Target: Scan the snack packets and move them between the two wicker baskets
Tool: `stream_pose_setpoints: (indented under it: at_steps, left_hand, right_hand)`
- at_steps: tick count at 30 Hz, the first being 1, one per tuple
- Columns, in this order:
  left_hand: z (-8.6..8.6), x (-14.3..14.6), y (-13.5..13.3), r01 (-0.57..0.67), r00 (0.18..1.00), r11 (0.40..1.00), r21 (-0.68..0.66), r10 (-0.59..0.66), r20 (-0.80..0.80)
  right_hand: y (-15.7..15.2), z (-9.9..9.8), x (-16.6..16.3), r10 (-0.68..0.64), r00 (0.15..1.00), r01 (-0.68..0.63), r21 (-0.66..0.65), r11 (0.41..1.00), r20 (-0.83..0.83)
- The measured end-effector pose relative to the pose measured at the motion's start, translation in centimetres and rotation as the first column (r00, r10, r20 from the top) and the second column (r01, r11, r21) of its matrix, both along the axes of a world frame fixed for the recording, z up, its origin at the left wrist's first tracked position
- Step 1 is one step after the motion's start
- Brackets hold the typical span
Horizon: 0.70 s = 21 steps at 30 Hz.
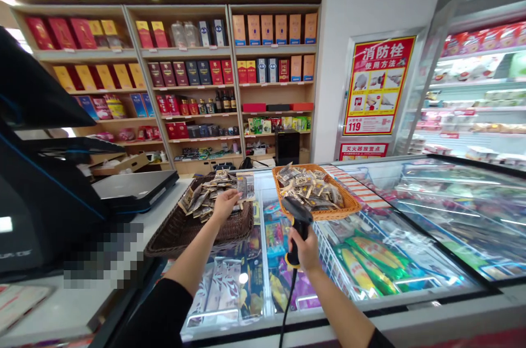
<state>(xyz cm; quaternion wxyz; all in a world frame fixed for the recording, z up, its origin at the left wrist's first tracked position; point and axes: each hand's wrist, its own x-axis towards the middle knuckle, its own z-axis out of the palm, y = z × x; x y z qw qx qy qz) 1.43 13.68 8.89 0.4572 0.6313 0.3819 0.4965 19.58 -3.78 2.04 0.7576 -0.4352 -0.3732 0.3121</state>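
Left hand (pixel 224 205) pinches a small packet (pixel 247 186) between thumb and fingertips near the middle of the frame, at the upper-right edge of a dark wicker basket (pixel 179 234). Right of centre, the right hand (pixel 306 248) wraps round the grip of a black scanner (pixel 297 209), its head overlapping an orange basket (pixel 337 213) of similar packets (pixel 309 186). Packet print seems too small to read. At upper right, a red-and-yellow poster (pixel 378 86) reads 消防栓 使用方法 and 119; the sign (pixel 363 149) beneath shows 灭火器放置点.

A narrow lane over the clear glass freezer top (pixel 265 179) separates the dark-brown woven basket (pixel 176 234) from the orange woven basket (pixel 343 212), whose near-left corner the black pistol-shaped scanner (pixel 302 222) blocks, its thin black cord (pixel 289 304) trailing below. Flat glass stretches open rightward.
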Motion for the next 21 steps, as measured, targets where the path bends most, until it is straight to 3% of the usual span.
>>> stream_pose_setpoints:
  at_steps: [3,6,10,13,17,21]
  left_hand:
    - [1.6,3.9,-0.3,0.040,0.996,0.997,0.072,-0.034,-0.079]
    - [2.7,10.1,-1.4,0.108,0.977,0.984,0.141,-0.079,-0.198]
    - [2.4,19.0,-3.9,0.195,0.927,0.943,0.271,-0.088,-0.363]
    - [1.6,23.6,-6.0,0.228,0.857,0.904,0.361,-0.011,-0.514]
    - [1.1,24.9,-7.9,0.212,0.776,0.845,0.491,0.159,-0.610]
    - [2.0,20.9,-7.5,0.286,0.751,0.788,0.545,0.169,-0.638]
  right_hand:
    - [-0.3,1.9,3.9,-0.012,0.947,0.041,0.084,0.996,-0.320]
    - [-0.7,2.5,8.3,0.009,0.910,0.049,0.129,0.991,-0.414]
    - [-1.3,0.6,11.8,-0.146,0.885,0.182,0.041,0.982,-0.443]
    - [-1.6,-1.1,12.3,-0.170,0.878,0.197,0.013,0.980,-0.447]
    - [-1.9,-2.3,12.0,-0.138,0.890,0.165,0.023,0.986,-0.434]
    - [-2.3,-2.2,11.3,-0.130,0.878,0.165,0.037,0.986,-0.461]
